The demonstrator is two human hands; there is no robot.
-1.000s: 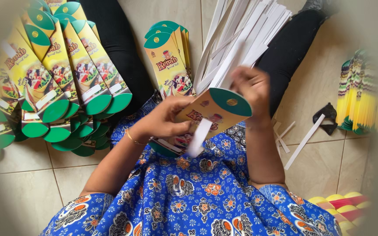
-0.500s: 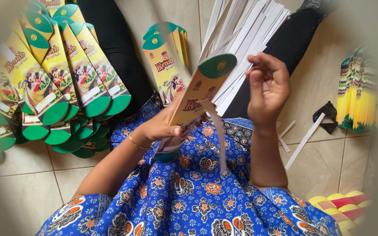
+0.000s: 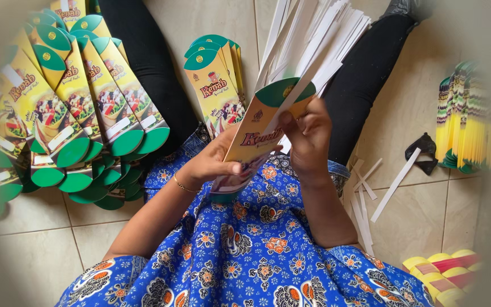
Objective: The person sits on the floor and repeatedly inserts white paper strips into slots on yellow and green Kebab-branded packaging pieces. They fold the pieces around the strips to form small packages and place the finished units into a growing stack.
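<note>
I hold a long flat yellow cardboard sleeve (image 3: 257, 133) with rounded green ends over my lap, tilted up to the right. My left hand (image 3: 211, 162) grips its lower part, thumb on top. My right hand (image 3: 308, 136) pinches its upper right edge near the green end, fingers curled. A bundle of white paper strips (image 3: 308, 40) lies on the floor just beyond the sleeve. My blue flowered dress (image 3: 245, 250) fills the lower middle.
A fanned pile of like sleeves (image 3: 69, 119) lies at left, a smaller stack (image 3: 214, 85) stands ahead. Black-clad legs (image 3: 149, 62) stretch over the tiled floor. Loose white strips (image 3: 393, 185) and a black scrap (image 3: 421, 150) lie at right, beside striped yellow packs (image 3: 464, 116).
The sleeve has swung from lying flat across my lap to standing tilted upward. My right hand has moved from its far end onto its upper edge.
</note>
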